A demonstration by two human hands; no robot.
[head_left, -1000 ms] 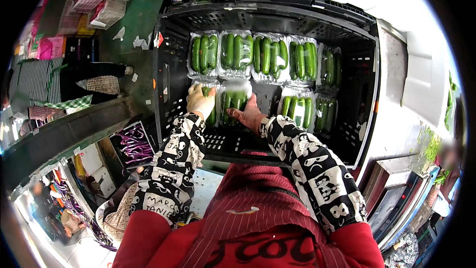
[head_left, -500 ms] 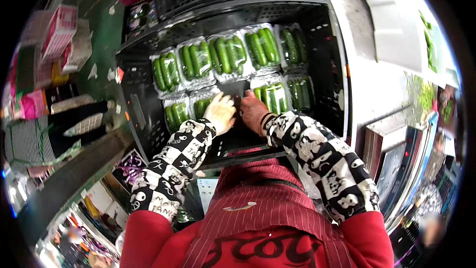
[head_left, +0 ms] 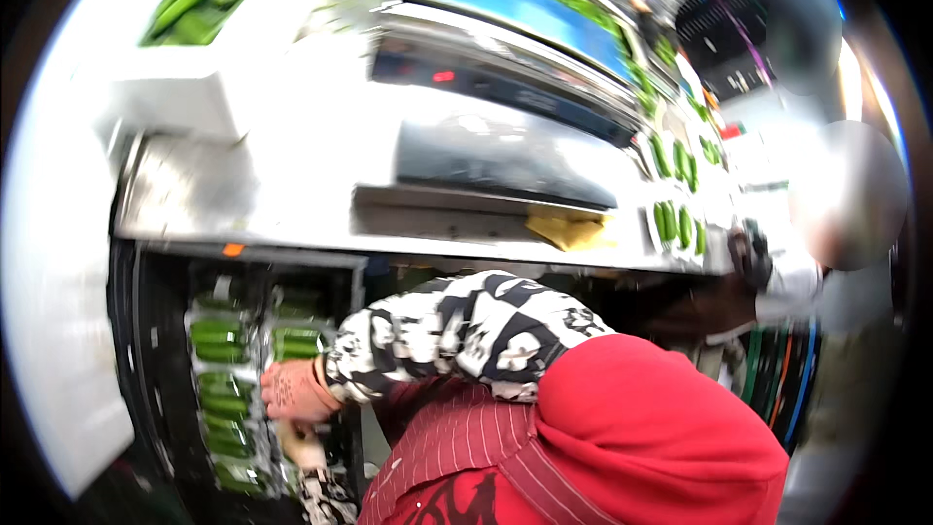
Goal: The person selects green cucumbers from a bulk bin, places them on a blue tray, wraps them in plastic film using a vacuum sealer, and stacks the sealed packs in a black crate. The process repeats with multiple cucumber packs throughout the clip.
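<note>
My right hand is inside the black crate, back of the hand up, beside the packs of cucumbers. Its fingers are blurred, and their grip does not show. Close to it, my left hand is partly covered and smeared by motion, so its fingers cannot be read. Film-wrapped cucumber packs lie in rows along the crate. Another cucumber pack sits just beyond my right hand. Black-and-white patterned sleeves cover both forearms.
Alongside the crate runs a white worktop with a grey wrapping machine and a yellow cloth. A white bin of green vegetables stands at far left. Trays of cucumbers lie at the right, near another person.
The view has swung to the right, bringing the worktop and machine into the middle. The crate and both my hands now appear at lower left. My hands stay inside the crate.
</note>
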